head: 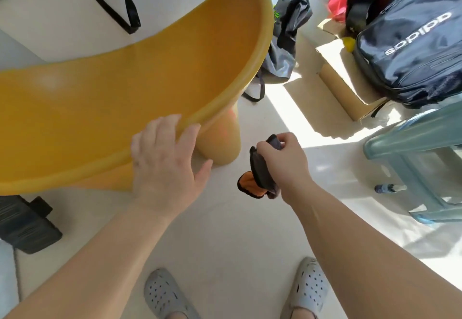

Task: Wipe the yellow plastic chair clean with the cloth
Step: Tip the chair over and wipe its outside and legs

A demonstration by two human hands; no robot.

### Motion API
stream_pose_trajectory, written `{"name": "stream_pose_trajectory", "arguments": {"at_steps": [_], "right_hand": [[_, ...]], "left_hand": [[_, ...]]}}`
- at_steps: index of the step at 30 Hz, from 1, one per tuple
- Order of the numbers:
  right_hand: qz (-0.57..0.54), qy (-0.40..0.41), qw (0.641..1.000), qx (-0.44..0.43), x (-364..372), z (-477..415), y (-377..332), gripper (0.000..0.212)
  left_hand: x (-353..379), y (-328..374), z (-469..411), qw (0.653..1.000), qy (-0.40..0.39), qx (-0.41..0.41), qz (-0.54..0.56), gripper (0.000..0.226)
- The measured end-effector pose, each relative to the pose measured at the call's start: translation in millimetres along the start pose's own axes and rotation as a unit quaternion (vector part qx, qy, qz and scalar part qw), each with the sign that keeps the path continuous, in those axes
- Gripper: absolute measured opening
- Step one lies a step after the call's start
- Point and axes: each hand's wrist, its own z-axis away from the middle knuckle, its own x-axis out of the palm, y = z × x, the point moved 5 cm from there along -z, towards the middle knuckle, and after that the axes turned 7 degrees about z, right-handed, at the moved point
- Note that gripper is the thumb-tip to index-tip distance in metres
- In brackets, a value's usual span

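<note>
The yellow plastic chair [120, 98] fills the left and middle of the head view, its curved seat shell tilted and its thick rounded leg resting on the floor. My left hand [165, 163] grips the chair's near rim, fingers over the edge and thumb beneath. My right hand [282, 161] hovers to the right of the leg, apart from the chair, closed around a bunched dark grey cloth [260, 171] with an orange side showing at its lower end.
A dark blue backpack [415, 43] and a cardboard box [342, 86] lie at the right, with a red bag behind. A pale green plastic stool [420, 158] stands at the right edge. A black object [25, 223] sits on the floor at left. My two sandalled feet are below.
</note>
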Motion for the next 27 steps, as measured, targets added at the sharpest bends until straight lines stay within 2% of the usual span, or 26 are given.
{"name": "stream_pose_trajectory", "arguments": {"at_steps": [4,7,11,15,18,23,27], "right_hand": [[-0.101,-0.038,0.994,0.023,16,-39,32,0.037],[-0.139,-0.036,0.99,-0.006,36,-67,50,0.035],[-0.124,0.02,0.986,-0.114,50,-104,56,0.02],[-0.163,0.082,0.953,-0.241,46,-135,51,0.01],[-0.208,0.121,0.925,-0.293,43,-150,45,0.007],[-0.231,0.133,0.919,-0.289,34,-153,30,0.01],[-0.28,0.118,0.917,-0.26,21,-155,29,0.012]], "left_hand": [[24,3,-22,0.997,0.021,0.023,-0.071,0.08],[37,8,-31,0.994,0.054,0.058,-0.079,0.073],[43,11,-39,0.988,0.104,0.074,-0.087,0.067],[46,20,-45,0.981,0.134,0.066,-0.126,0.06],[46,33,-49,0.974,0.16,0.05,-0.152,0.054],[50,61,-62,0.978,0.127,0.043,-0.162,0.072],[48,72,-81,0.974,0.094,0.062,-0.195,0.077]]}}
